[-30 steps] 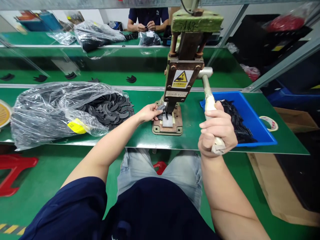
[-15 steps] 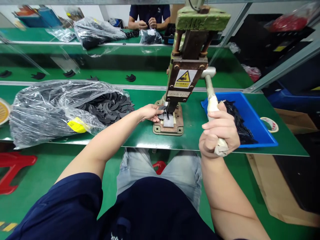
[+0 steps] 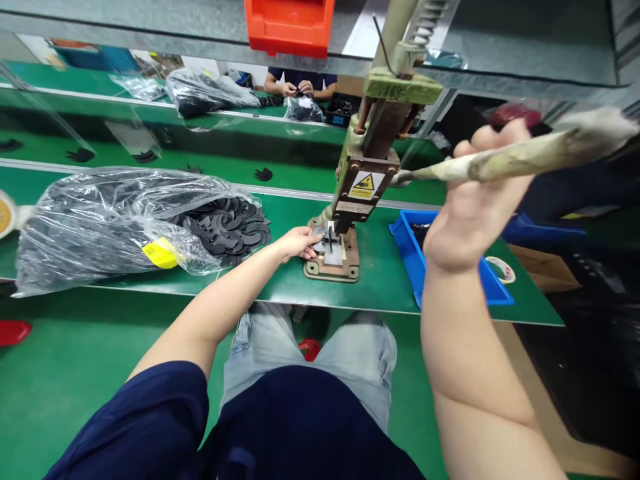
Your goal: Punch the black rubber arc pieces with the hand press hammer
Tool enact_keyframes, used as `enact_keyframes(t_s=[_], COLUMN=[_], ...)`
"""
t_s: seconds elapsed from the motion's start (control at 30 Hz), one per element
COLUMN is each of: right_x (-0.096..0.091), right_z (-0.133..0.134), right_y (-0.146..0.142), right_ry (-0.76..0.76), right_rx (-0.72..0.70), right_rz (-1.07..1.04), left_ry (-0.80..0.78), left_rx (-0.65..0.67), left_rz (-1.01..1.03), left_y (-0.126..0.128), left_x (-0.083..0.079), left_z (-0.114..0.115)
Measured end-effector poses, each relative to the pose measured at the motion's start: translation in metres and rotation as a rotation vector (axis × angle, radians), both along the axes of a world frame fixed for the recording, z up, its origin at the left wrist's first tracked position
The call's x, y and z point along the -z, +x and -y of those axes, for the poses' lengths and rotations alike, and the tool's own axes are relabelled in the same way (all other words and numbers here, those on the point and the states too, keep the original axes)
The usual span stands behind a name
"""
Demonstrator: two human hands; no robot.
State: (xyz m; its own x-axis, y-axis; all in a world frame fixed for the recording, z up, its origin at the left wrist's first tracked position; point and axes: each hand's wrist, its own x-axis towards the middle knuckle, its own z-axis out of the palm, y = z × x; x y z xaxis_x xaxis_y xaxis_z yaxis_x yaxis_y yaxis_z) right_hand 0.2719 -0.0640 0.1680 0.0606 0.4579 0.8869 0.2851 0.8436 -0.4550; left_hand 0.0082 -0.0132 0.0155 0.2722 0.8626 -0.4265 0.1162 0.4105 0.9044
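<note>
A hand press (image 3: 367, 177) with a yellow warning label stands on the green bench. My left hand (image 3: 299, 241) rests at the press base (image 3: 330, 268) with its fingers pinched on a black curved part (image 3: 325, 235) under the ram. My right hand (image 3: 473, 200) is raised high and grips the press lever (image 3: 530, 157), which now points up and to the right.
A clear plastic bag (image 3: 110, 223) full of black curved parts lies left of the press, spilling parts (image 3: 233, 227) at its mouth. A blue tray (image 3: 415, 257) with black pieces and a tape roll (image 3: 501, 268) sit to the right. Another person's hands (image 3: 297, 88) work at the far bench.
My right hand has swung the lever from low by the bench edge up to high on the right. The left hand stayed at the press base. The camera tilted upward.
</note>
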Motion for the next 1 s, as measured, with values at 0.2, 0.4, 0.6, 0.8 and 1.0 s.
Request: enact_keyframes(t_s=[0.2,0.4,0.6,0.8,1.0], right_x=[0.135,0.171,0.168,0.161,0.142], right_z=[0.036,0.078,0.088,0.089,0.086], right_y=[-0.019,-0.068,-0.079,-0.074,-0.057], right_ry=[-0.345,-0.583,-0.579,-0.549,-0.439], right_rx=[0.061,-0.118,-0.067,-0.038,-0.029], right_rz=[-0.118,0.014,-0.016,0.149,0.378], left_ry=[0.155,0.243,0.223,0.123,0.224], left_rx=[0.070,0.172,0.203,0.215,0.202], left_rz=[0.145,0.160,0.131,0.106,-0.022], left_y=[-0.025,-0.014,-0.005,-0.007,-0.016], left_x=[-0.019,-0.054,-0.060,-0.065,-0.063], left_z=[0.049,0.103,0.117,0.106,0.104])
